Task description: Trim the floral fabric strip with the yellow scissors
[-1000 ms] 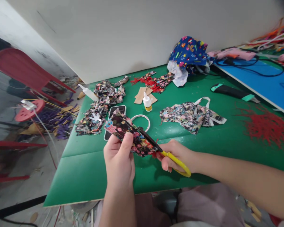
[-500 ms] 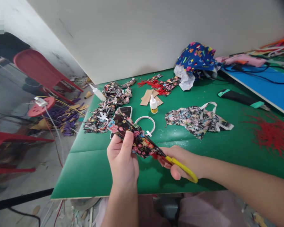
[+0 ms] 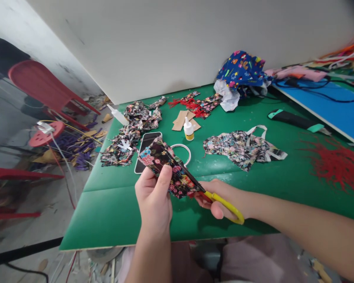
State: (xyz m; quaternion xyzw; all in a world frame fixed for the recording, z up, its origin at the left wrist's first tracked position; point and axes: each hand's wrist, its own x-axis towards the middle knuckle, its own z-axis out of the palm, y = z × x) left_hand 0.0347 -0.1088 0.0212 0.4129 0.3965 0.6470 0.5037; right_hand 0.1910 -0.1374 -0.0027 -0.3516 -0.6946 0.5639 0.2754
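My left hand (image 3: 157,194) pinches a folded strip of black floral fabric (image 3: 156,157) between thumb and fingers, above the table. My right hand (image 3: 221,196) grips scissors with yellow handles (image 3: 228,206). The dark blades lie along the right edge of the fabric; whether they are parted is hard to tell. A bit of red shows by the right fingers at the fabric's lower end. Behind the strip, a phone (image 3: 150,137) and a white ring (image 3: 189,155) lie on the table, both partly covered by it.
The green table (image 3: 106,212) bears crumpled floral fabric (image 3: 118,147), a glue bottle (image 3: 188,129), cardboard pieces (image 3: 179,120), red-tasselled floral strips (image 3: 206,106), another floral piece (image 3: 236,145), a utility knife (image 3: 295,120) and red threads (image 3: 339,165). A red chair (image 3: 44,88) stands left.
My left hand and the fabric have shifted slightly right across the table, uncovering more of the phone. The scissor blades now reach further up along the fabric. The view has moved a little.
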